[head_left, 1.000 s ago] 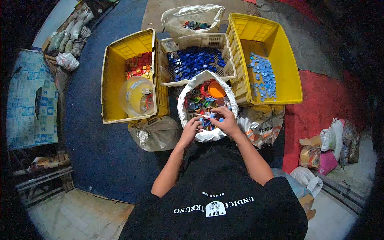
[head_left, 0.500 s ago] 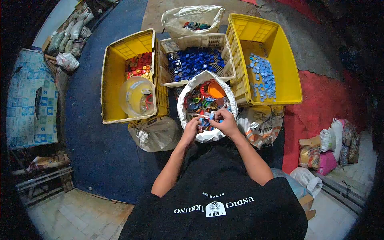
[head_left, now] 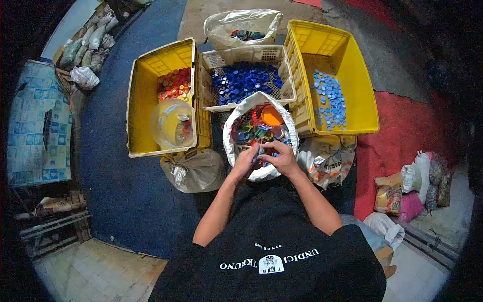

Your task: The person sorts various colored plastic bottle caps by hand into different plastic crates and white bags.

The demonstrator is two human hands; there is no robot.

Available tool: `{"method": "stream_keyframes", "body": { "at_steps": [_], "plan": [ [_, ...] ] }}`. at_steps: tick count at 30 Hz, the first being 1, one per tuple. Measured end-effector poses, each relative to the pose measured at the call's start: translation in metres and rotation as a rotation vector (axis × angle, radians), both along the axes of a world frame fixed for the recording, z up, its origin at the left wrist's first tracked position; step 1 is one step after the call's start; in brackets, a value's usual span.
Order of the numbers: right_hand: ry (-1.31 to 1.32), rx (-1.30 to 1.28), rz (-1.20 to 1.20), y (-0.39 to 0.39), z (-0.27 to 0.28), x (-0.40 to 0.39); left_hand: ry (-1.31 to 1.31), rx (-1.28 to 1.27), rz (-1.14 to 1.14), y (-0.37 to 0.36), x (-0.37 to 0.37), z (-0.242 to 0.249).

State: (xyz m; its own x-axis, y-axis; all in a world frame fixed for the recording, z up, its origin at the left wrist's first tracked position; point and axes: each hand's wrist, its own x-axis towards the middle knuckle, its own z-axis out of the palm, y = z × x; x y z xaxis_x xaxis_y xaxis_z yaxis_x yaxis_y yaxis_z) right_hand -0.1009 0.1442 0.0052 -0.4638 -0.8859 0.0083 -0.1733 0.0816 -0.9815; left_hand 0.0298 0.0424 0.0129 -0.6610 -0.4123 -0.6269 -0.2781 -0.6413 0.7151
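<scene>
Over the white sack [head_left: 230, 135] of mixed bottle caps, my left hand [head_left: 245, 162] and my right hand [head_left: 283, 159] are close together. A small light blue bottle cap [head_left: 258, 151], mostly hidden by fingers, is between them. My left hand is closed on it with thumb and fingers. Curled inward, the fingers of my right hand pinch at the same spot. An orange lid [head_left: 272, 116] lies among the mixed caps [head_left: 250, 132] just beyond my hands.
A yellow crate [head_left: 142, 56] with red and yellow caps and a clear round tub [head_left: 164, 126] is at left. Ahead, a white crate [head_left: 214, 59] holds dark blue caps. A yellow crate [head_left: 360, 85] at right holds light blue caps. Behind stands another sack [head_left: 216, 29].
My hands have drawn closer together over the sack. My left hand has turned, and the light blue piece is more covered by fingers. The camera view has shifted slightly.
</scene>
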Motion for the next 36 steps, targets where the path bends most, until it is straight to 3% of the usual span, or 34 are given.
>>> {"method": "stream_keyframes", "body": {
  "at_steps": [2,5,14,20,24,26,28,30,32,33,36],
  "plan": [
    [-0.033,-0.004,0.022,0.003,0.000,-0.001,0.006,-0.064,-0.182,-0.011,0.008,-0.012],
    [-0.020,0.004,0.091,0.006,-0.002,-0.003,0.005,-0.143,-0.277,-0.018,0.010,0.002],
    [-0.243,-0.022,0.184,-0.001,-0.003,-0.004,-0.042,-0.184,-0.192,-0.014,0.017,-0.010],
    [-0.375,-0.038,0.107,-0.004,-0.004,0.002,-0.002,-0.200,-0.184,-0.015,0.021,-0.016],
    [-0.152,-0.008,0.133,-0.007,0.011,-0.002,0.060,-0.232,-0.240,-0.014,0.025,-0.003],
    [-0.027,0.032,0.175,-0.010,0.019,-0.003,0.053,-0.415,-0.275,-0.013,0.025,-0.011],
    [0.482,-0.130,0.214,-0.013,0.021,-0.003,0.030,-0.405,-0.307,-0.016,0.027,-0.009],
    [0.455,-0.116,0.207,-0.013,0.020,-0.002,0.007,-0.397,-0.331,-0.016,0.028,-0.009],
    [0.416,-0.145,0.161,-0.015,0.009,-0.006,0.095,-0.321,-0.198,-0.015,0.026,-0.012],
    [0.251,-0.131,0.052,-0.014,0.016,-0.005,0.093,-0.324,-0.194,-0.015,0.025,-0.007],
    [0.137,-0.072,-0.213,-0.011,0.011,-0.019,-0.011,-0.352,-0.038,-0.017,0.025,-0.005]
  ]
}}
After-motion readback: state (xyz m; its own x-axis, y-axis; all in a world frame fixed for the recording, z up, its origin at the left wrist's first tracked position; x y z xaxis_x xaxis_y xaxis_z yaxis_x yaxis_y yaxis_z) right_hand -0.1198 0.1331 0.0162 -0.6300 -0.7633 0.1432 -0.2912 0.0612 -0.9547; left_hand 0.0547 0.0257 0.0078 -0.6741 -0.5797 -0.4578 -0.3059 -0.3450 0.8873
